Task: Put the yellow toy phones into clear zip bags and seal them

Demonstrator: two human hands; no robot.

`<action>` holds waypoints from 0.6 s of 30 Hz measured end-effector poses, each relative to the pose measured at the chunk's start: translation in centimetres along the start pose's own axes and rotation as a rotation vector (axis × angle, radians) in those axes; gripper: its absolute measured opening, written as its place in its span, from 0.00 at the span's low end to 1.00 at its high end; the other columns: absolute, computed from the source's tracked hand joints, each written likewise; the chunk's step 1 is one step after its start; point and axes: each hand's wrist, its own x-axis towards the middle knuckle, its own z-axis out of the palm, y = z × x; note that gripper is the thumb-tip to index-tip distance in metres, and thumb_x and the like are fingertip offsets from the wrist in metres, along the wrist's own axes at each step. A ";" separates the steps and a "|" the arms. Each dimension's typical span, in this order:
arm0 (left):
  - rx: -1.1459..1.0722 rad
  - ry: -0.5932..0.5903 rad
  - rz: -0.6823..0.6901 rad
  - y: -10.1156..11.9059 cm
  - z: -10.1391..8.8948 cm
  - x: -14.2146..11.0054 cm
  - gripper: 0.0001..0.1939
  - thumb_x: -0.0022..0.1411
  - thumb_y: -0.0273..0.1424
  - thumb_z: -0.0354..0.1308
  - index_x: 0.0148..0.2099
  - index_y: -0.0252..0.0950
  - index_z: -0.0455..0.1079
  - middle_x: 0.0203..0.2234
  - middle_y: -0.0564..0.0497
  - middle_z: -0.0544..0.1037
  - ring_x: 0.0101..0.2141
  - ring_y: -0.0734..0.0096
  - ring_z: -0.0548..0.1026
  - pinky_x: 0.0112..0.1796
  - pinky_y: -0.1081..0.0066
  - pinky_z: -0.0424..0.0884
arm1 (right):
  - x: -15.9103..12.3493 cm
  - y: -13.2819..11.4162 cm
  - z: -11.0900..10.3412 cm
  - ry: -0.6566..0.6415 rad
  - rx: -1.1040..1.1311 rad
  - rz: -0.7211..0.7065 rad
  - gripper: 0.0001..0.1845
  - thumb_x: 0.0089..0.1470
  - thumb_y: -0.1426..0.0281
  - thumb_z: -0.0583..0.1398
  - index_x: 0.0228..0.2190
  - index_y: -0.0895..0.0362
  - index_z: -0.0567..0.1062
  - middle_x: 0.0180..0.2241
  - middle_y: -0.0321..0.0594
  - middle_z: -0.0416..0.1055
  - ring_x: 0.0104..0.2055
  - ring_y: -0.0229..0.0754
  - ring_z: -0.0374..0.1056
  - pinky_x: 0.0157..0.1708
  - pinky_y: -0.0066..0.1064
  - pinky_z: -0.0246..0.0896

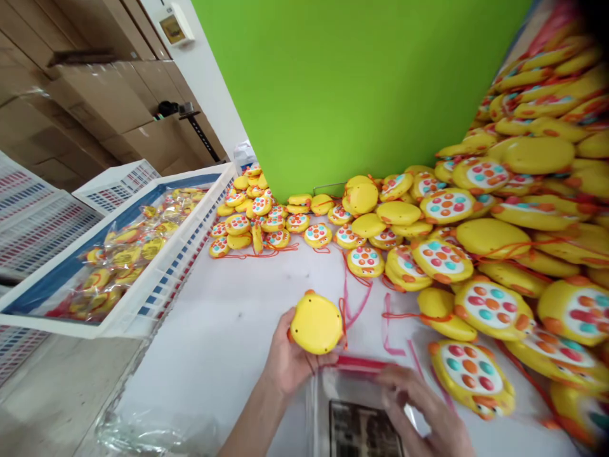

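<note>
When you looked across the white counter (214,355), what stood out?

Heaps of yellow toys (442,260) with colored buttons and red cords. They were banked against a green board (352,95) and spread over the right side of the counter.

And the hands?

The left hand (285,358) was curled closed around one yellow toy (316,322), its plain back turned up, and it held the toy just above the counter. The right hand (419,406) had its fingers bent over the red-edged mouth of a clear bag (352,397). That bag sat low in the view and carried a dark printed label (361,431).

What about the room?

Along the counter's left edge stood a white crate (176,254) lined with blue and filled with bagged toys, and more white crates (42,235) lay beyond it. Brown cartons (109,95) were stacked behind them, beside a white wall (204,70) with a small box (174,25) mounted on it.

Anything else on the counter?

A crumpled plastic sheet (157,431) lay near its front edge.
</note>
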 end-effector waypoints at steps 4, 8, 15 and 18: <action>0.071 -0.136 -0.131 -3.4 -0.4 -1.2 0.30 0.52 0.51 0.50 0.53 0.40 0.66 0.40 0.43 0.77 0.35 0.54 0.77 0.28 0.64 0.71 | 1.5 -0.7 -1.6 -0.015 -0.038 0.024 0.17 0.55 0.63 0.59 0.47 0.52 0.71 0.44 0.42 0.74 0.42 0.42 0.72 0.39 0.29 0.70; 0.244 -0.237 -0.139 -4.4 0.4 -2.2 0.28 0.50 0.46 0.58 0.49 0.35 0.69 0.39 0.42 0.76 0.32 0.60 0.76 0.26 0.67 0.71 | 1.5 -2.6 -2.0 -0.165 0.040 0.074 0.29 0.53 0.63 0.61 0.56 0.52 0.63 0.51 0.46 0.70 0.51 0.47 0.67 0.47 0.35 0.67; 0.564 -0.261 0.084 -4.4 2.0 -4.3 0.30 0.45 0.35 0.69 0.51 0.37 0.66 0.43 0.47 0.72 0.40 0.65 0.72 0.37 0.71 0.70 | 0.6 -3.4 -2.5 -0.147 0.098 -0.046 0.12 0.55 0.70 0.59 0.43 0.51 0.67 0.41 0.37 0.72 0.43 0.37 0.70 0.42 0.23 0.66; 0.714 -0.133 0.218 -5.2 2.3 -5.0 0.22 0.53 0.31 0.65 0.50 0.37 0.67 0.42 0.47 0.72 0.42 0.66 0.71 0.42 0.71 0.68 | -0.3 -2.6 -2.4 -0.067 0.069 -0.064 0.12 0.56 0.69 0.59 0.43 0.51 0.66 0.42 0.38 0.72 0.43 0.38 0.71 0.43 0.23 0.67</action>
